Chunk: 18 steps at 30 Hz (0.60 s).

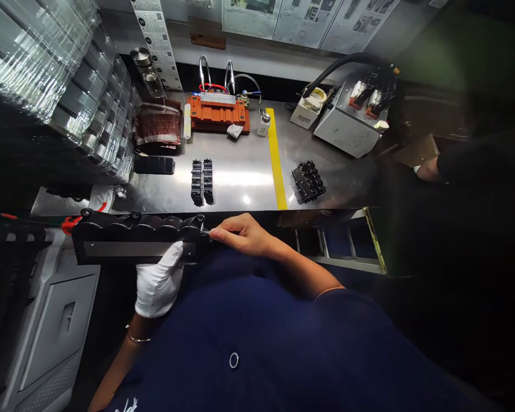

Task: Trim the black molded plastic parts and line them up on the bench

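My left hand (158, 283), in a white glove, grips a long black plastic housing (133, 224) from below, its thumb up on the front. The housing has a scalloped top edge, screw lugs and a grey strip along its face. At its right end my bare right hand (246, 236) pinches a thin silvery piece (205, 230) that touches or nearly touches the corner; its full shape is hidden by my fingers. On the steel bench (244, 191) beyond stand two narrow black parts (196, 182) side by side. A cluster of black ribbed parts (309, 181) sits farther right.
An orange fixture (218, 113) stands at the back, near a small white bottle (264, 124). Yellow tape (277, 163) crosses the bench. A phone (154, 165) lies left, by wrapped stacked trays (68, 74). A white box-shaped machine (347, 123) and another person's hand (428, 170) are right.
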{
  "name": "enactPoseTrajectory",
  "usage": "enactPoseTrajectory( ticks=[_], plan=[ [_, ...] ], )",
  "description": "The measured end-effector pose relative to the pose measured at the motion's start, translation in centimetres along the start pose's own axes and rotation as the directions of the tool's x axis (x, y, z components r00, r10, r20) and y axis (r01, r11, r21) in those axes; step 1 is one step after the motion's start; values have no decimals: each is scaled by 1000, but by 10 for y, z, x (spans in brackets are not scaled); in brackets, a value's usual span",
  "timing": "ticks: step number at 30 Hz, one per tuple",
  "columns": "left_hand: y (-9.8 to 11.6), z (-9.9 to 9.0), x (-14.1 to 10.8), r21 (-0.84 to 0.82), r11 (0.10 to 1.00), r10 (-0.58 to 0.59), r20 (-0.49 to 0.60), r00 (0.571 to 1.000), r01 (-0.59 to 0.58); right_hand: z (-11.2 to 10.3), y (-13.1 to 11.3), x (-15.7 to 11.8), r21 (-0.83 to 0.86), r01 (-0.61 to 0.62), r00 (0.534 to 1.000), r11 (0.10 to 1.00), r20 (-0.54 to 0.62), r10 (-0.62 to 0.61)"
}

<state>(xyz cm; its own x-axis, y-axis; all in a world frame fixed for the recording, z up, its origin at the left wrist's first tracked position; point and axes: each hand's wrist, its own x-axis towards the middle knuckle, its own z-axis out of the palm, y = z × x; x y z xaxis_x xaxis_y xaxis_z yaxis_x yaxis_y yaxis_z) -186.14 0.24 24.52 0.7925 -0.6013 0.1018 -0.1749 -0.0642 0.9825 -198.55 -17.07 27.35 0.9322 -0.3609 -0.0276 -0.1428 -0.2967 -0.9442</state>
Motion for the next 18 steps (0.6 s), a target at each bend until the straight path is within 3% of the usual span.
enactPoseTrajectory(
  ticks=[2,8,18],
  plan=[
    [8,1,1,67,996,58,-29,998,-56,0,0,0,25,-14,1000,1000,8,14],
    [30,9,5,-104,993,-55,-67,996,48,1,0,1,84,56,997,995,-52,-52],
    [19,8,6,-54,997,-53,-55,997,50,1,-2,2,126,-78,996,989,-23,81]
  ],
)
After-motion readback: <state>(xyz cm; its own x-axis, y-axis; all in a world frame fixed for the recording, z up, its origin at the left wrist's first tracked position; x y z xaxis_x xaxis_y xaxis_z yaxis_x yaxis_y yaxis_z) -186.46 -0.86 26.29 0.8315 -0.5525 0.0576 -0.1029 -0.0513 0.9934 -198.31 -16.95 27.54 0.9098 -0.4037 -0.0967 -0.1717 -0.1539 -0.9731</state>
